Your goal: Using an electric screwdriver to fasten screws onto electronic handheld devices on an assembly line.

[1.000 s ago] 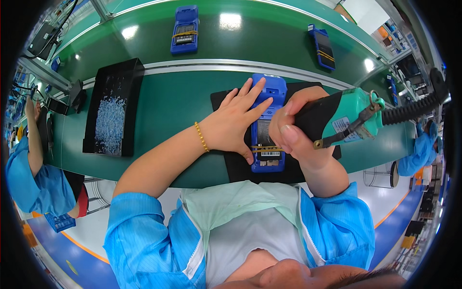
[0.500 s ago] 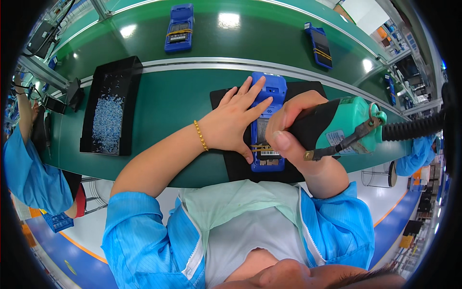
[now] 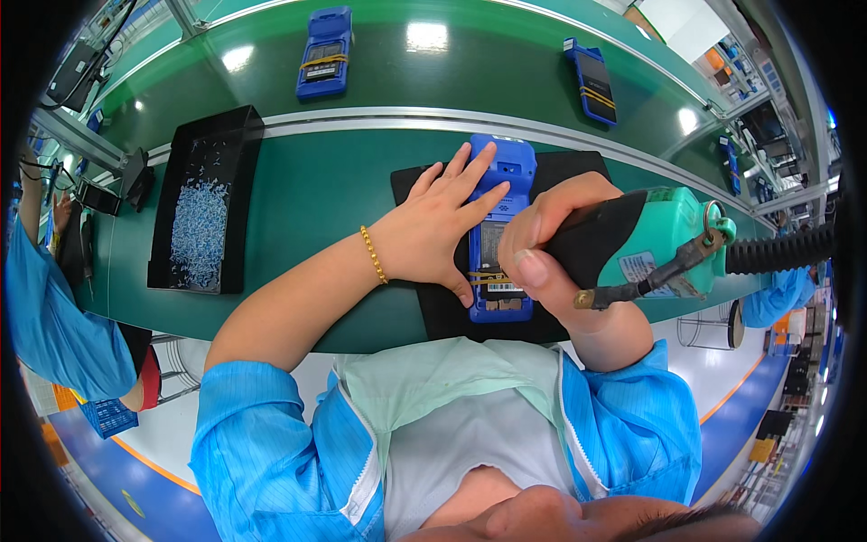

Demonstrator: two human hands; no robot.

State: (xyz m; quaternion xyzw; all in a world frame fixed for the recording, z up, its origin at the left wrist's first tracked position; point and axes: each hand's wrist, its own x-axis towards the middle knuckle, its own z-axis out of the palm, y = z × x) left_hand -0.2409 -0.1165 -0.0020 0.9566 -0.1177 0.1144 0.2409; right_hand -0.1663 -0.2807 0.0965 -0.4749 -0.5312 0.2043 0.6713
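Observation:
A blue handheld terminal (image 3: pixel 503 309) lies back side up on a black mat (image 3: pixel 442 318), a rubber band around its lower part. My left hand (image 3: pixel 433 226) rests on its left side with fingers spread, thumb by the band and fingertips on the upper housing. In my right hand (image 3: pixel 551 239), fingers are wrapped around the black grip of a green electric screwdriver (image 3: pixel 657 242), held tilted over the terminal's right side. The screwdriver's tip and that part of the terminal are hidden behind my right hand.
To my left stands a black tray (image 3: pixel 237 217) with many small blue-and-silver screws (image 3: pixel 200 230). Beyond a metal rail (image 3: pixel 397 120), more blue terminals (image 3: pixel 323 54) lie on a green conveyor belt (image 3: pixel 488 72). A black coiled hose (image 3: pixel 781 251) runs off right. A co-worker's sleeve (image 3: pixel 68 316) shows at far left.
The terminals on the belt have shifted to the left. The screwdriver's rear end has swung slightly right and down. My left hand stays in place on the terminal.

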